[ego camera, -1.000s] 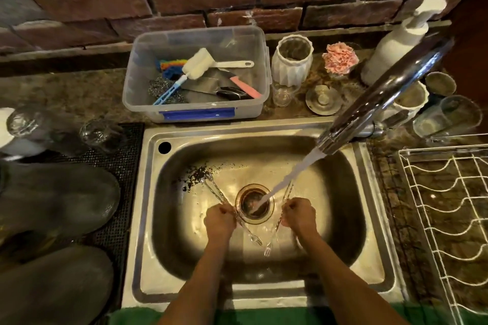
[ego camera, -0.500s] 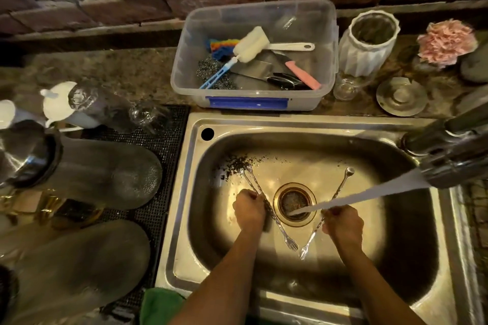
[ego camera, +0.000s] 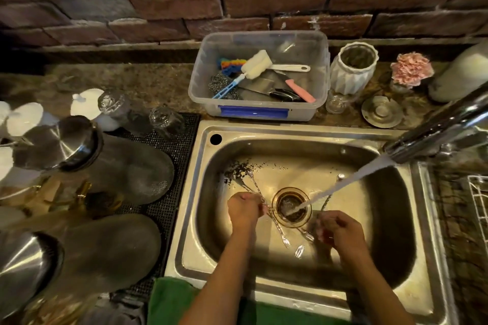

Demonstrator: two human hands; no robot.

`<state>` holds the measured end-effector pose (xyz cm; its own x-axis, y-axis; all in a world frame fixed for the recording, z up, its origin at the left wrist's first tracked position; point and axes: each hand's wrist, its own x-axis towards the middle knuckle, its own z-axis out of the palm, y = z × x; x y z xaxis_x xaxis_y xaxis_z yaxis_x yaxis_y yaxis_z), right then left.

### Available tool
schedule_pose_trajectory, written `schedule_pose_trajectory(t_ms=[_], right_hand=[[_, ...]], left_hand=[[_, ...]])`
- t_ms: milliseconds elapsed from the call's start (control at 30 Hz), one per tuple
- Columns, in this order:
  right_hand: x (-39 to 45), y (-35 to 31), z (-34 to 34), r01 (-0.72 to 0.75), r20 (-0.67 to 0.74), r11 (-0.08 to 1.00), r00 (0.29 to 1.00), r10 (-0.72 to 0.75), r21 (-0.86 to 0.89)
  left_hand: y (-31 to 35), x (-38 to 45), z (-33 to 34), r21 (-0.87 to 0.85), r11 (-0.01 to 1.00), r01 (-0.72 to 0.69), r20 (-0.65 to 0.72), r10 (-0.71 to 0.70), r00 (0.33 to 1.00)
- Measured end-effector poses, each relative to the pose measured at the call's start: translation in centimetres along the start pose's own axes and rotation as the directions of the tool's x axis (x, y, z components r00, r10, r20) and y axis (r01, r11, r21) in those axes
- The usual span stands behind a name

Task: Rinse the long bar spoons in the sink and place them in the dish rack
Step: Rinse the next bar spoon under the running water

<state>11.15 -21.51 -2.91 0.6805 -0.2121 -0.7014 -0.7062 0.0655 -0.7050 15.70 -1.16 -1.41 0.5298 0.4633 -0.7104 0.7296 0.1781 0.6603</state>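
Long bar spoons [ego camera: 276, 224] thin, stiff, light steel, wet and likely slippery; held low in sink [ego camera: 298, 134] beside drain [ego camera: 291, 206], left hand [ego camera: 244, 210] clamped on a bunch mid-shaft, right hand [ego camera: 340, 229] closed on what looks like one or two more, count blurred. Best gripped at twisted mid-shaft, not at smooth forked tips. Open room above basin; faucet [ego camera: 443, 129] and water stream [ego camera: 343, 185] cross path rightward to dish rack [ego camera: 479, 208], only its edge visible on desk.
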Motion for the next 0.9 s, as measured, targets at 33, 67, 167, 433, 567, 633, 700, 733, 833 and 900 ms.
schedule_pose_trajectory(t_ms=[33,67,167,433,567,633,700,733,833,900], right_hand=[[-1.0,-0.2,0.0,-0.014,0.049,0.997,0.999,0.010,0.081],[-2.0,-0.3,0.1,-0.028,0.091,0.986,0.996,0.014,0.162],[-5.5,-1.1,1.2,-0.061,0.171,0.873,0.985,-0.025,0.483],[-10.4,-4.0,1.1,0.117,-0.070,0.659,0.993,-0.098,0.743],[-11.6,-5.0,-1.1,0.155,-0.147,0.594,0.987,-0.061,0.789],[-11.9,-5.4,-2.3,0.160,-0.160,0.548,0.986,-0.048,0.821],[-12.3,-5.6,-3.4,0.163,-0.167,0.541,0.985,-0.041,0.825],[-12.5,-5.6,-3.8,0.163,-0.169,0.545,0.985,-0.039,0.822],[-12.6,-5.6,-4.5,0.148,-0.163,0.559,0.986,-0.023,0.816],[-12.4,-5.4,-4.8,0.139,-0.164,0.547,0.986,-0.004,0.825]], left_hand=[[0.6,-1.4,0.1,-0.088,0.996,0.020,0.044,-0.016,0.999],[1.1,-2.8,0.3,-0.164,0.986,0.040,0.086,-0.026,0.996],[1.8,-6.6,1.0,-0.291,0.954,0.070,0.192,-0.014,0.981],[1.1,-13.6,3.7,-0.305,0.952,-0.035,0.305,0.132,0.943],[1.7,-15.1,3.6,-0.345,0.938,-0.029,0.364,0.162,0.917],[2.4,-14.7,3.0,-0.398,0.917,-0.007,0.352,0.159,0.922],[3.2,-13.9,2.5,-0.459,0.888,0.013,0.317,0.150,0.937],[3.7,-13.5,2.5,-0.471,0.882,0.018,0.310,0.146,0.940],[4.6,-13.1,3.1,-0.421,0.907,-0.004,0.340,0.162,0.926],[4.6,-13.0,3.6,-0.373,0.928,-0.013,0.354,0.155,0.922]])
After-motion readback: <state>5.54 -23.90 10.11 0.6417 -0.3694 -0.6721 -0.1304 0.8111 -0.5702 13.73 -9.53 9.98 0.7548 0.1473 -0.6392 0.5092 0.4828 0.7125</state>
